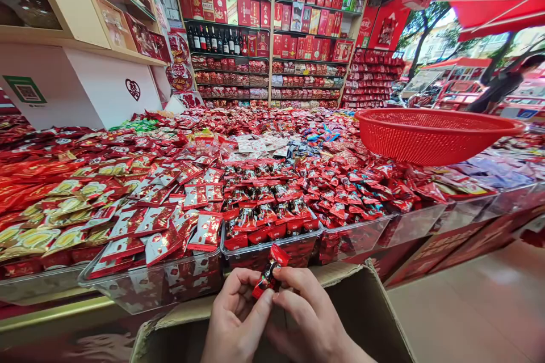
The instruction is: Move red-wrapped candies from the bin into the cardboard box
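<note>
Red-and-black foil-wrapped candy (269,272) pinched between both hands, low centre of head view, above open brown cardboard box (374,306). Left hand (236,323): fingers clenched on candy's lower end. Right hand (310,323): fingers grasping candy's upper side, twisted red wrapper end sticking up. Just behind candy: clear plastic bin (255,255) heaped with similar red-and-black sweets. Round red plastic mesh basket (430,136) over sweets, right. Wall shelves (264,28) with red boxes and bottles, far back.
</note>
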Motion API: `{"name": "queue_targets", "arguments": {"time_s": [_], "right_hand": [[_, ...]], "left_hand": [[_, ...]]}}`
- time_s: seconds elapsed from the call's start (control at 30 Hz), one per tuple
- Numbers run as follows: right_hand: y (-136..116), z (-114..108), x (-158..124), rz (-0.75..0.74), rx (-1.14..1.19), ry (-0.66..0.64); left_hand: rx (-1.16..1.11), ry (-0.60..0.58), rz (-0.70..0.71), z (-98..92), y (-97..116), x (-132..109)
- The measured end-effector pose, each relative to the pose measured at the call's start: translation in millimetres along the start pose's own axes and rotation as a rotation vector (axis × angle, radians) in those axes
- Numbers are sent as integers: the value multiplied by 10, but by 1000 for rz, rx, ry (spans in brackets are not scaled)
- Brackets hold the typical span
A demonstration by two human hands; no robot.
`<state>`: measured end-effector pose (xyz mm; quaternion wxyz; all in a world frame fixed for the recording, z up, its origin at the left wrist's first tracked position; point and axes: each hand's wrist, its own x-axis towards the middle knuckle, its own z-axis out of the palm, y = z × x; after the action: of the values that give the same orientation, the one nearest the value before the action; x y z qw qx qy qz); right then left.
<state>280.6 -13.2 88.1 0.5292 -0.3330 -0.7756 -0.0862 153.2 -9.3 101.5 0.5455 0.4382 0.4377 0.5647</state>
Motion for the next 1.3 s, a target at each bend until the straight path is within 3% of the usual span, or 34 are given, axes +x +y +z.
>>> {"name": "queue_targets", "arguments": {"time_s": [0.23, 0.4, 0.53, 0.67, 1.03, 1.2, 1.3], "right_hand": [[167, -53, 42, -63, 66, -40], [407, -46, 558, -182, -3, -71], [701, 156, 1030, -269, -114, -162], [924, 348, 1272, -330, -241, -306], [927, 311, 1345, -385, -470, -482], [902, 307, 1313, -370, -442, -540], [782, 199, 1294, -313, -355, -510]], "left_hand": [[-38, -33, 100, 44, 122, -129], [-19, -57, 191, -26, 23, -56], [35, -71, 181, -86, -77, 13], [53, -80, 147, -131, -125, 49], [214, -96, 187, -181, -175, 77], [250, -99, 195, -165, -154, 69], [288, -90, 206, -162, -143, 75]]}}
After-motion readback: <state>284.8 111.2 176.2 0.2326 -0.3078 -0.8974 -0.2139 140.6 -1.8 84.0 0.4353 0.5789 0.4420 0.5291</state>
